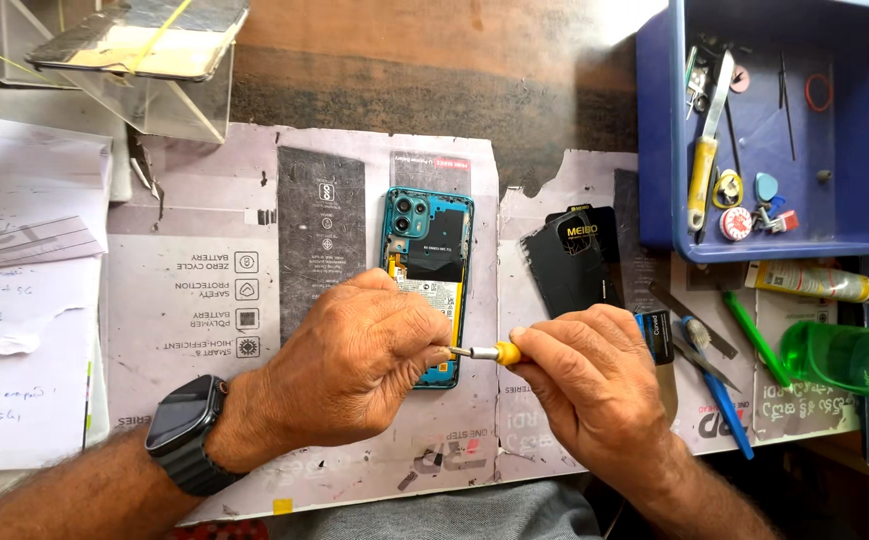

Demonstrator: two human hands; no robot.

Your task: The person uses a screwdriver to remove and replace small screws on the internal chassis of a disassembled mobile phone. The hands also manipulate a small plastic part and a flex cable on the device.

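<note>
Wooden bench (405, 60) — flattened cardboard (205, 290), blue tray (660, 150).

A phone repair workbench: an opened phone (428, 275) lies on a cardboard-covered wooden table (435, 70), with a blue tray (860, 215) of small tools, tweezers (707, 345), a glue tube (810, 281) and handwritten notes (20, 320) around it

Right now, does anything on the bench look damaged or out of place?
Yes: the teal phone lies with its back cover off, its insides bare. The grey work mat has torn, ragged edges at the top. A green bottle lies on its side at right.
</note>
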